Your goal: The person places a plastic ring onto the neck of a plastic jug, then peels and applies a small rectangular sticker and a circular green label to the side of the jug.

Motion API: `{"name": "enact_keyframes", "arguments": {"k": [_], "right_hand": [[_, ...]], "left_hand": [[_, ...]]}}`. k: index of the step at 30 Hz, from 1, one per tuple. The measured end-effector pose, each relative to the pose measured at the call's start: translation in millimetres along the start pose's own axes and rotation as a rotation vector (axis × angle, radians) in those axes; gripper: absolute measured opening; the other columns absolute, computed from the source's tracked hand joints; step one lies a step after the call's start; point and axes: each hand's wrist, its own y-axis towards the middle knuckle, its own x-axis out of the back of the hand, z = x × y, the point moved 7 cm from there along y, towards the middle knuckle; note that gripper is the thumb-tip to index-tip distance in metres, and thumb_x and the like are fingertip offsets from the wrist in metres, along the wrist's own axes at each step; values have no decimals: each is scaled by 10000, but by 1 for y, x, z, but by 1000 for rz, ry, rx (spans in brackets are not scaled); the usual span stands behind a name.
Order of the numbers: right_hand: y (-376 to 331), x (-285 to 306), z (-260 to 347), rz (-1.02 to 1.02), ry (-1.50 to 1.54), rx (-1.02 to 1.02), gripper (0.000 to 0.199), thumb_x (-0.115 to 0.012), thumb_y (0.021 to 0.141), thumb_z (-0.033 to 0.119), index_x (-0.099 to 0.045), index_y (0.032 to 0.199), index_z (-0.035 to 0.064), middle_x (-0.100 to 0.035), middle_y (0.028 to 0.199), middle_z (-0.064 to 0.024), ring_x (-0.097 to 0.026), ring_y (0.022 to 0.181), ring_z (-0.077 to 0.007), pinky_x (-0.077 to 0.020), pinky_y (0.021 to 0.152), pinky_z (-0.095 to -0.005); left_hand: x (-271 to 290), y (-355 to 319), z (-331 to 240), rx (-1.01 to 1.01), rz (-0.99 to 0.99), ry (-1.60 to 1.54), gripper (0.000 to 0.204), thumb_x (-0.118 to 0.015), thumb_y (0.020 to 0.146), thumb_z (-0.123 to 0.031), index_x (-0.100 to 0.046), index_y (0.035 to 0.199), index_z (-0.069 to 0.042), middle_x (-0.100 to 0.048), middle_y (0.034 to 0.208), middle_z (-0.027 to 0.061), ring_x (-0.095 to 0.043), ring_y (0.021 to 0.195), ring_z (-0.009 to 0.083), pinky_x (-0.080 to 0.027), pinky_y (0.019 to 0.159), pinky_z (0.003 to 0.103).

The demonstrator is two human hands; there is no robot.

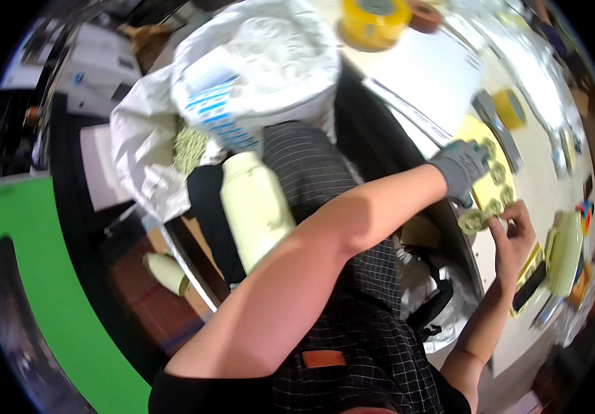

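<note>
My left hand (461, 170), in a grey knitted glove, rests at the near edge of a yellow board (478, 130), its fingers bent over it. Several small round pale-green parts (497, 172) lie in a row along this board. With bare fingertips my right hand (515, 238) pinches the edge of a pale-green, cup-like round part (473, 221) at the board's lower end. The inside of that part is blurred. A pale-green bottle-shaped body (250, 203) lies beside my left thigh, partly hidden by my left forearm.
A white sack (277, 103) of clear plastic pieces stands ahead; green pieces (190, 148) fill another. On the table (528, 203) are yellow tape rolls (375, 21), papers (425, 76), a grey tool (497, 127) and a pale-green jug (563, 252). Another pale-green body (166, 274) lies low left.
</note>
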Motion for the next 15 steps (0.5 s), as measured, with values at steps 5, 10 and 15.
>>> {"name": "enact_keyframes", "arguments": {"k": [5,10,15], "right_hand": [[21,-66,46,185,118,-5,319,-866,815,155,-573,883,50,-508,945,-5,-484,879,-112,-393,782,-252],[35,-175,91,417,160,46,294,-864,818,169,-592,816,56,-555,802,29,-506,733,-64,-391,654,-233],[22,-261,117,677,276,-34,311,-903,849,172,-610,822,70,-583,755,43,-536,704,-31,-420,642,-207]], "left_hand": [[21,-100,-39,-179,32,-66,330,-739,841,-294,-750,1124,-125,-652,1263,104,-617,1178,300,-551,914,434],[107,-289,-63,34,-386,-198,468,-762,849,-363,-688,1228,-100,-623,1330,90,-590,1275,294,-503,1077,472],[94,-491,-33,791,-659,27,894,-886,775,-539,-530,1424,-38,-537,1320,137,-560,1166,320,-456,1002,503]]}}
